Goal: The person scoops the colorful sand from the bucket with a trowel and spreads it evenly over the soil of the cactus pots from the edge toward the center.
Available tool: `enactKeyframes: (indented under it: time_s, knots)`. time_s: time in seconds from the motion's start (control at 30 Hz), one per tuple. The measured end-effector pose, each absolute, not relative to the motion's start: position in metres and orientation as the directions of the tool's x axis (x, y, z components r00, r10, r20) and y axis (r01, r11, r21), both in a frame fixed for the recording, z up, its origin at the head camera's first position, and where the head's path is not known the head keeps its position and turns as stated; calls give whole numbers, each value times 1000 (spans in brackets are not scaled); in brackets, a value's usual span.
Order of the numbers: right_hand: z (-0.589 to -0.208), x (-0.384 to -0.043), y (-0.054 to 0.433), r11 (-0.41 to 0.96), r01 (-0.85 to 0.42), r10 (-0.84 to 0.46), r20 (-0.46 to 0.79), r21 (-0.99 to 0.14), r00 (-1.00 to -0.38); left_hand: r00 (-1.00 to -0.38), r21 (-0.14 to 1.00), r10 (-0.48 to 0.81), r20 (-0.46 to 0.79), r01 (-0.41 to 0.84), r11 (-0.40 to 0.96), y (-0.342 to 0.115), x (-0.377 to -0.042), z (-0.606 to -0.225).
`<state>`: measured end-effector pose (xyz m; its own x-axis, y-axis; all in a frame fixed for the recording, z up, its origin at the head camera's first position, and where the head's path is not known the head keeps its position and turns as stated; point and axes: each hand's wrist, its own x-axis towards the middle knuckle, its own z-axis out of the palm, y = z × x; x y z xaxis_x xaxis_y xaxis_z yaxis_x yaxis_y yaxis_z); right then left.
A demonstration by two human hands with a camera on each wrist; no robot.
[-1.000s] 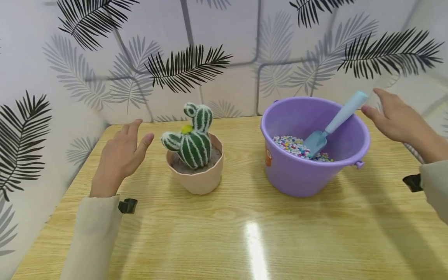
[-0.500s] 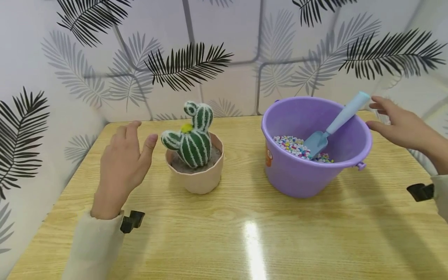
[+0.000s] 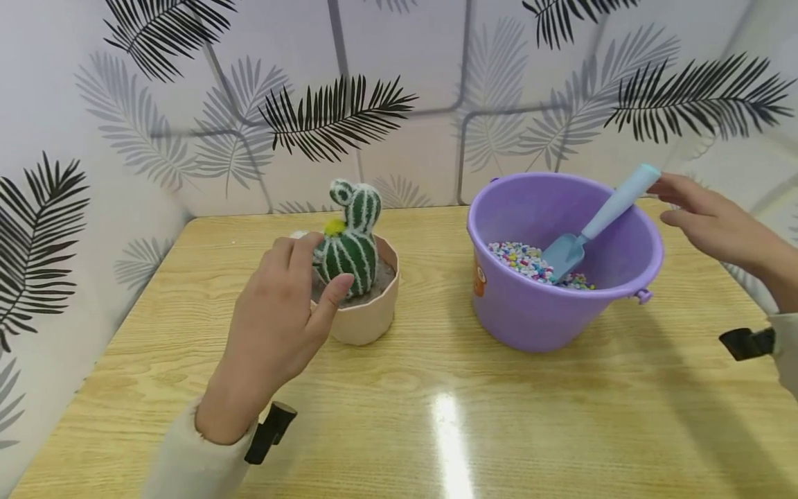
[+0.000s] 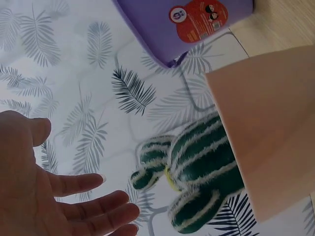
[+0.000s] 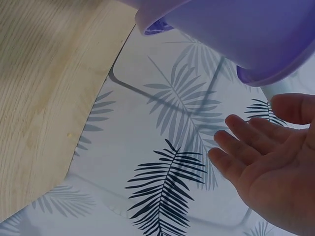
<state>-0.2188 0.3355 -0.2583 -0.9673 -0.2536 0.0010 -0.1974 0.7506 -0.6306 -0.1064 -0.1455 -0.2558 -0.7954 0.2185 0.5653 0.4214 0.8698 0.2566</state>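
My left hand [image 3: 277, 308] hovers over the near-left side of a beige pot [image 3: 364, 322], its fingers relaxed and holding nothing. In that pot stands a fuzzy green toy cactus [image 3: 350, 260] with white stripes and a yellow flower; the hand hides its left arm in the head view. The left wrist view shows the fingers [image 4: 93, 204] spread apart from the cactus. At the right, my right hand [image 3: 717, 215] is beside the top of a light blue scoop's handle [image 3: 623, 197], fingers loosely bent. The scoop leans in a purple bucket [image 3: 530, 315], its blade in colourful pellets [image 3: 520, 258].
Both containers stand on a wood-grain table [image 3: 399, 416], pot left and bucket right. Behind them rises a pale wall covering [image 3: 424, 152] with a leaf print. The bucket's rim carries a small peg [image 3: 643, 296] on its front right side.
My left hand has moved right, from beside the pot to over its near-left edge. The right hand has come in closer to the scoop's handle. Pot, bucket and scoop stay put.
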Motion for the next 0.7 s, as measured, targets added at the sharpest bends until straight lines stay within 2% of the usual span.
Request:
enactKeyframes:
  time_s: [0.27,0.53,0.7]
  knots:
    - [-255,-217,330,711,-215,-273,18,-669,-962,-783,266,290,550,494,828,-123,-105,-263]
    - [-251,-213,319,735,-186,-192,62,-652,-979,-748,248,402,527,589,769,-97,-108,-269]
    - [-251,-214,312,731,-184,-122,140,-657,-983,-779,292,422,464,584,757,-82,-111,-272]
